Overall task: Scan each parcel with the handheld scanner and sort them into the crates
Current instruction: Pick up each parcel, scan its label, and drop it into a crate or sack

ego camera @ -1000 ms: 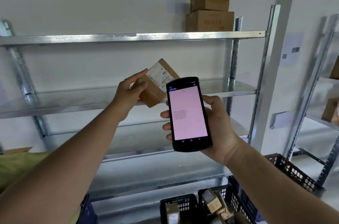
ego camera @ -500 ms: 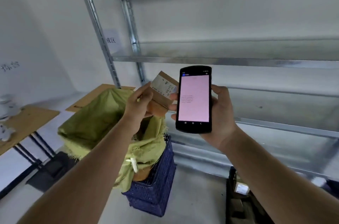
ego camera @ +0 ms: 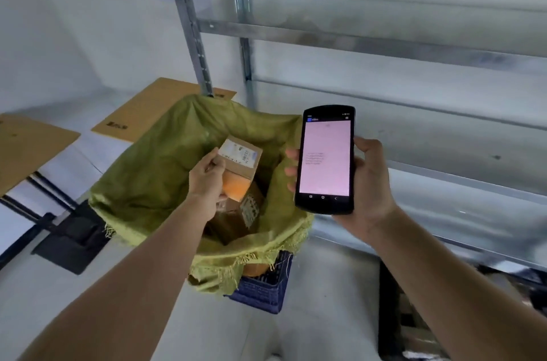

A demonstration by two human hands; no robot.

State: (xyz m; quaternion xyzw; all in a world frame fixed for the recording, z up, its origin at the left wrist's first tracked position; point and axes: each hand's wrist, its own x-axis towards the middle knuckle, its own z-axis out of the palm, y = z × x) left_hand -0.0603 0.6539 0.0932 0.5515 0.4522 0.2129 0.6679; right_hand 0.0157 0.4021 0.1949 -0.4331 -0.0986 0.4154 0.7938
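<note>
Here, left hand [ego camera: 207,180] grips a small cardboard parcel [ego camera: 241,160], fingers curled round its near edge, label face up and tilted. Parcel is held over the open mouth of a green woven sack [ego camera: 148,171], above other boxes inside: an orange parcel [ego camera: 235,187] just below it and a brown box [ego camera: 236,212] lower down. Sack lines a blue crate [ego camera: 262,289] standing on the floor. Right hand [ego camera: 367,183] holds the handheld scanner [ego camera: 325,159] upright, thumb on its right edge, fingertips wrapped round the left edge; screen shows pale pink with a few lines of small text, unreadable. Scanner sits right of the parcel, apart from it. Metal shelving [ego camera: 384,46] behind. Flat cardboard sheets [ego camera: 142,112] lie at left. Dark crate [ego camera: 414,316] at lower right, contents blurred.
</note>
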